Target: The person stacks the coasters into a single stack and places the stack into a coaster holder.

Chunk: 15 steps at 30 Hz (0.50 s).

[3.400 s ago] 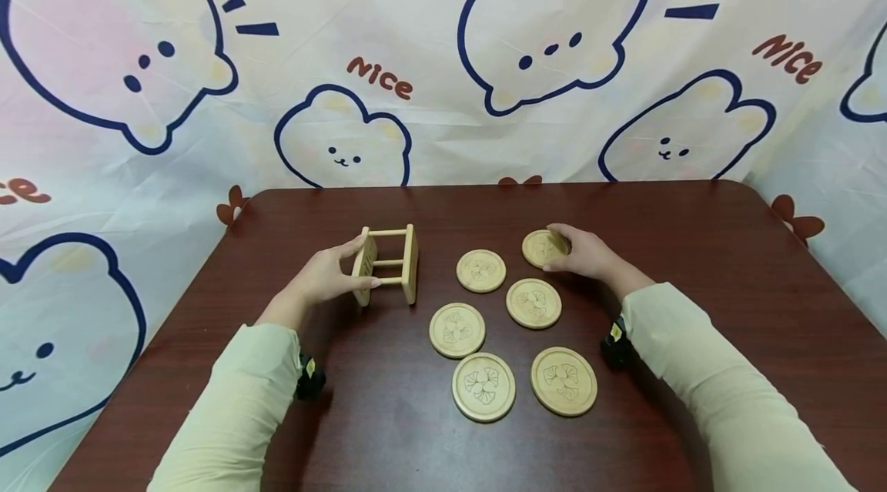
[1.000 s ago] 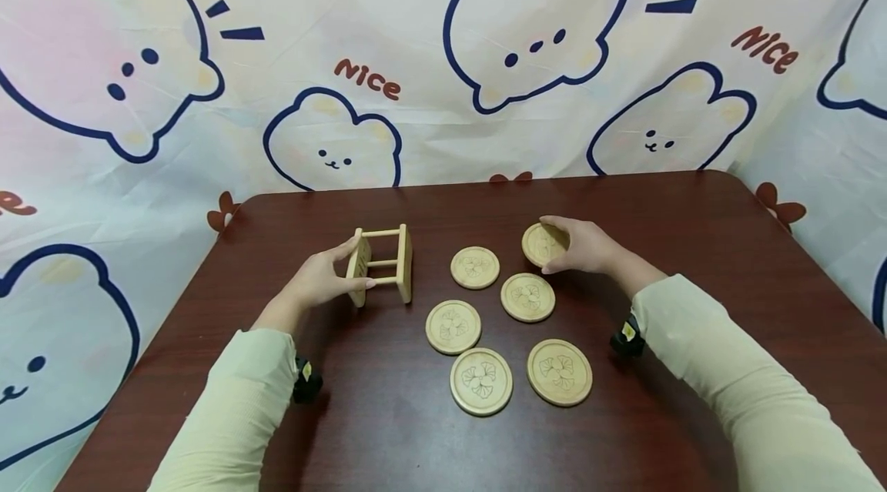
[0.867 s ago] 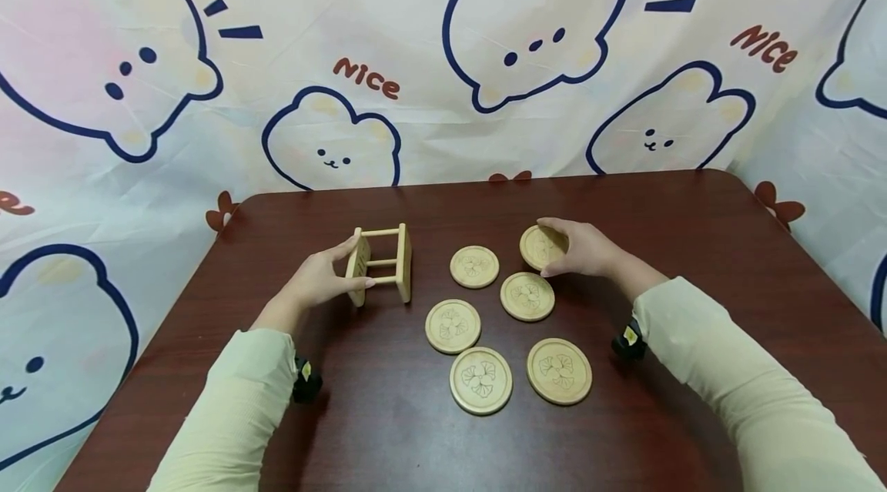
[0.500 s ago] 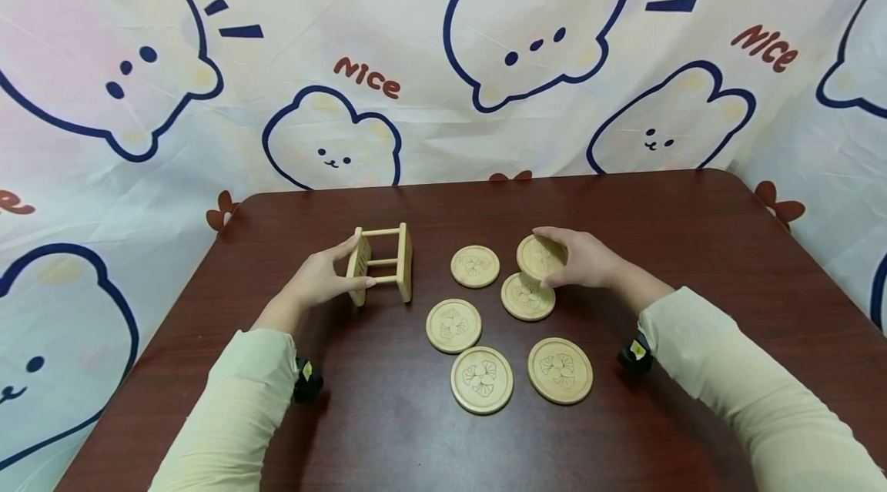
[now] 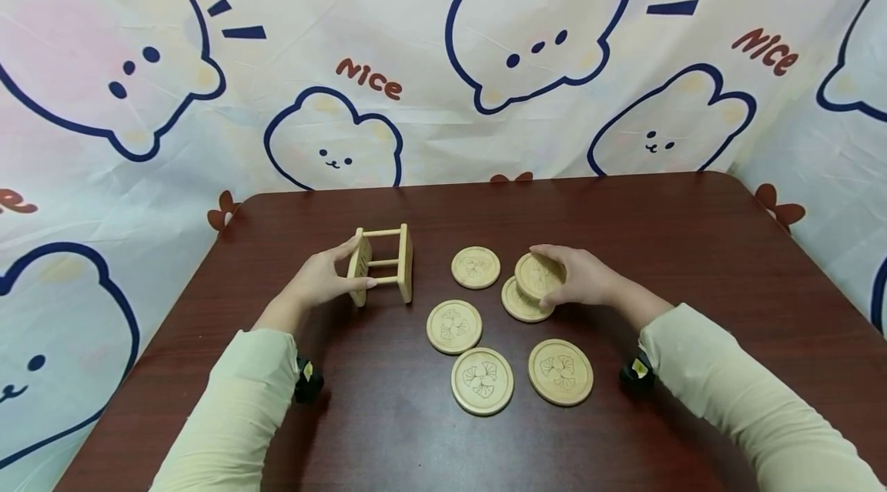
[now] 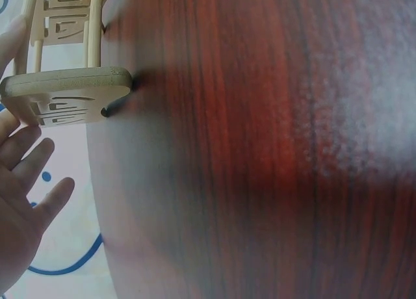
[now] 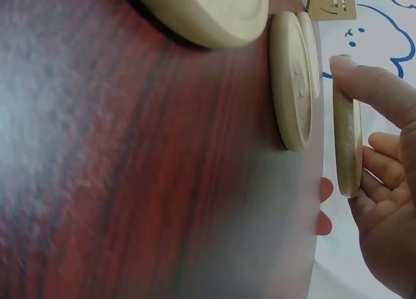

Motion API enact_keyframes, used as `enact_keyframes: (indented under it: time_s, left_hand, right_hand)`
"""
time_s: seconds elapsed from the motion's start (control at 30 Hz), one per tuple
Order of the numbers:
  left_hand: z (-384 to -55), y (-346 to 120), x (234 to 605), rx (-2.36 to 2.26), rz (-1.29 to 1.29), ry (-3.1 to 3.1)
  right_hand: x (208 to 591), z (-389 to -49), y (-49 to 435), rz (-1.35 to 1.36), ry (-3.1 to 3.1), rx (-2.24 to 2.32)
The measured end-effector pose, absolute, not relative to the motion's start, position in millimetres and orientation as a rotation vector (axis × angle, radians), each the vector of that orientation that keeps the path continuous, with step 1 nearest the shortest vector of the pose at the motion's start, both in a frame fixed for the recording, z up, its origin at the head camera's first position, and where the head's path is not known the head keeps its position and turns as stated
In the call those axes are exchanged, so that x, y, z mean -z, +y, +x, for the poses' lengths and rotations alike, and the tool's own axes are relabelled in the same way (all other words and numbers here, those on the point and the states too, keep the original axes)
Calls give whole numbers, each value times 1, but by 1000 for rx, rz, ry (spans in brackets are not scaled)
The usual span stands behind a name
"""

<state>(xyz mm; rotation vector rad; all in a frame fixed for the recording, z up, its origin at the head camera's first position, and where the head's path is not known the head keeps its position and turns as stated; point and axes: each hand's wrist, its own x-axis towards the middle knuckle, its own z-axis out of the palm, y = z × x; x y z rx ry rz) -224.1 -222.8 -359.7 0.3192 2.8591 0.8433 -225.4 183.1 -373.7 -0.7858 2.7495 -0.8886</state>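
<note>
My left hand [image 5: 324,276] grips the near side panel of a small wooden coaster rack [image 5: 383,261], thumb on the front and fingers behind; the rack stands upright with no coaster between its panels. In the left wrist view the rack's cut-out pattern [image 6: 68,107] shows beside the spread lower fingers. My right hand [image 5: 582,276] pinches a round wooden coaster [image 5: 537,275] by its edge, thumb and fingers on opposite sides. In the right wrist view this held coaster [image 7: 348,140] is raised off the table. In the head view it overlaps another coaster [image 5: 524,311] beneath it.
Several other coasters with carved leaf patterns lie flat on the dark wooden table [image 5: 374,415]: a far coaster [image 5: 476,267], a middle coaster [image 5: 453,326], and two near ones, left coaster [image 5: 483,382] and right coaster [image 5: 560,372]. A printed cloth [image 5: 430,53] hangs behind.
My right hand has lifted the far right coaster and brought it toward me, over the neighbouring coaster. My left hand keeps its grip on the rack, which has not moved.
</note>
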Motion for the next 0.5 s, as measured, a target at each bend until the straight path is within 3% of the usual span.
enact_keyframes:
  time_s: [0.5]
  left_hand:
    - [-223, -222, 359, -840, 325, 2867]
  right_hand:
    - [381, -218, 174, -836, 2690, 908]
